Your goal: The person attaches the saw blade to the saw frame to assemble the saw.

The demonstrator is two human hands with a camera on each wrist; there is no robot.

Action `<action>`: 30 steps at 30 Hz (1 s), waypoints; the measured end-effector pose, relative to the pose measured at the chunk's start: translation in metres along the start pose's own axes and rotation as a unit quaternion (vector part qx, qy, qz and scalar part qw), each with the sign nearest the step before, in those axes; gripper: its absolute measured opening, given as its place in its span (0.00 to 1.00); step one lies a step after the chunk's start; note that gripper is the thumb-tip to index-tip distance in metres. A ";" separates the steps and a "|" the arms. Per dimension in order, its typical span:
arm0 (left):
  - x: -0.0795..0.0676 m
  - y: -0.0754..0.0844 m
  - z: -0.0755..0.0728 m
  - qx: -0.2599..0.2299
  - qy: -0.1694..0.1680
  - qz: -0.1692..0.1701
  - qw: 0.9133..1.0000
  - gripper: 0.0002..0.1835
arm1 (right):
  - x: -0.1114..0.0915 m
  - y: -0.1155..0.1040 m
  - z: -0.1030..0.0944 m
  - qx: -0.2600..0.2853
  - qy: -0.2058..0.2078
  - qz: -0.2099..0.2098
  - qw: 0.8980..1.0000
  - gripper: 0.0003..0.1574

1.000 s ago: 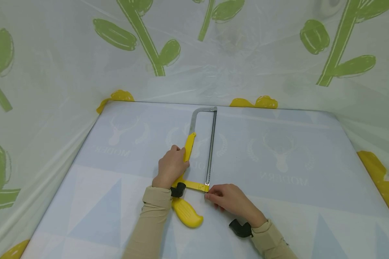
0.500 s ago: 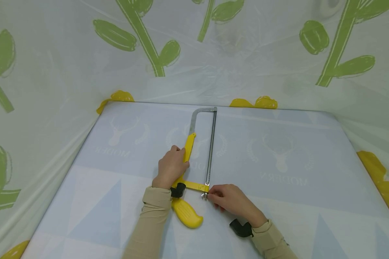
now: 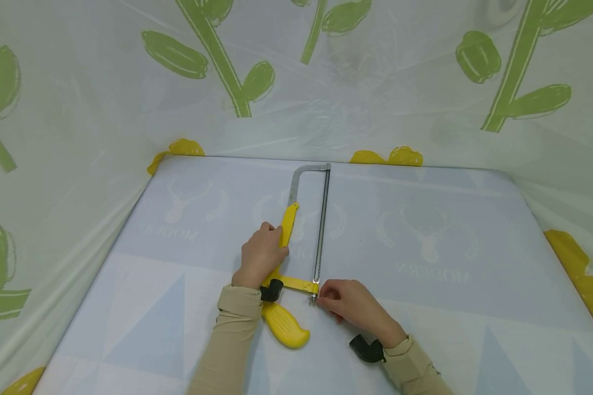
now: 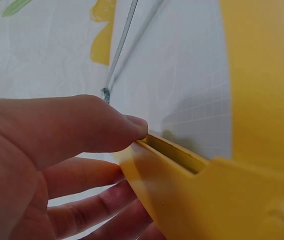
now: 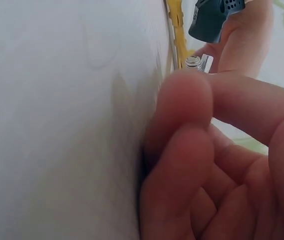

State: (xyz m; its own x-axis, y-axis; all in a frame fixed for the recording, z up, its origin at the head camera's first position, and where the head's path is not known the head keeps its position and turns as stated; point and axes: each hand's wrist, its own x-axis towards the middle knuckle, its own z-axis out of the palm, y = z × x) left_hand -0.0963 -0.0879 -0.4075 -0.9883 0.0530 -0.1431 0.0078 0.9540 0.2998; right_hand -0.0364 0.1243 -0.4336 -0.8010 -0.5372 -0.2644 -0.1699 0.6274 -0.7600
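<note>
A hacksaw [image 3: 289, 222] lies on the table with its yellow handle [image 3: 285, 326] toward me and its blade [image 3: 323, 225] on the right. My left hand [image 3: 262, 252] grips the yellow frame; in the left wrist view the thumb lies on the edge of its hollow channel [image 4: 176, 155] and the fingers wrap the side. At the near end of the blade sits a metal wing nut [image 3: 312, 299]. Just right of it is my right hand [image 3: 353, 307], fingers loosely curled and fingertips beside the nut. In the right wrist view the fingertips partly hide the wing nut [image 5: 193, 62].
The table [image 3: 474, 307] wears a pale cloth with blue triangles and deer prints. A white sheet with green plants [image 3: 356, 109] hangs behind and at the sides. Black wrist mounts [image 3: 367, 348] sit low beside both hands.
The right fingertips covered the wing nut a second ago; they have shifted slightly right and the nut shows, its wings now turned differently. The left hand and hacksaw stay put.
</note>
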 end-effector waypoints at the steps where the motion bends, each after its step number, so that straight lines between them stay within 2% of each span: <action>1: 0.000 0.000 0.000 0.000 0.000 0.000 1.000 0.27 | 0.000 0.000 0.000 -0.001 -0.002 -0.001 1.000 0.08; 13: 0.000 0.001 0.001 0.001 -0.012 -0.005 1.000 0.26 | 0.000 0.002 -0.001 0.020 -0.025 0.004 0.999 0.16; 19: 0.000 0.001 0.001 0.006 -0.013 -0.006 1.000 0.25 | 0.000 0.000 0.000 0.007 -0.022 -0.001 1.000 0.19; 30: -0.001 0.001 0.000 0.005 -0.009 -0.005 1.000 0.26 | -0.001 -0.003 -0.001 0.004 -0.020 0.002 1.000 0.17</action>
State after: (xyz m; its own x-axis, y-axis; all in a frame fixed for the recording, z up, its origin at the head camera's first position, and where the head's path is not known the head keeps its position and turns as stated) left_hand -0.0956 -0.0866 -0.4069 -0.9854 0.0491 -0.1632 -0.0001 0.9575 0.2885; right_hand -0.0359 0.1231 -0.4306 -0.7777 -0.5574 -0.2907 -0.1626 0.6250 -0.7635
